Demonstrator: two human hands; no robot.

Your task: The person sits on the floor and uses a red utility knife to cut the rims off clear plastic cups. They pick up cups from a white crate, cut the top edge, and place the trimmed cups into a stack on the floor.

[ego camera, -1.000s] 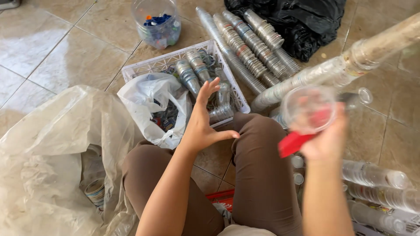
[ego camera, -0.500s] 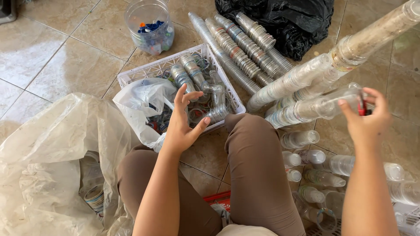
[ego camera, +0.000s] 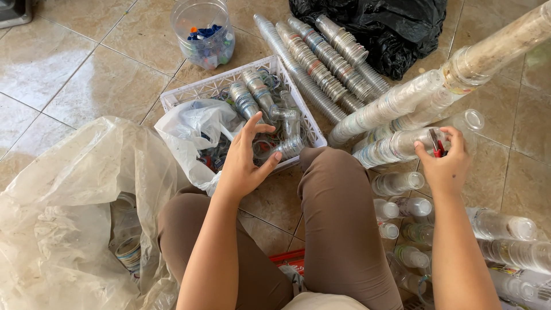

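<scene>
Person seated on tiled floor, knees apart. Left hand (ego camera: 244, 163) spread open, fingers hovering over the near edge of a white plastic crate (ego camera: 189, 92) that holds short stacks of clear cups and loose rings; it grips nothing. Right hand (ego camera: 445, 163) closed round a small red-handled cutter (ego camera: 437, 146), blade end up, pressed against the rim end of a long stack of clear plastic cups (ego camera: 402, 143) lying on its side.

Risks as I judge them:
- Cutter tip sits close to the fingertips; a slip on slick plastic could nick the hand.
- The cup stack is only steadied at one end. A push could roll it into the neighbouring stacks (ego camera: 396, 103) and telescope them apart.
- Loose cups (ego camera: 396, 183) lie just beside the right knee; a shift of the leg would crush or scatter them.
- White plastic bag (ego camera: 195, 129) droops over the crate wall, hiding part of the contents; the open hand could snag it.
- Large clear sack (ego camera: 74, 206) at left sags open.
</scene>
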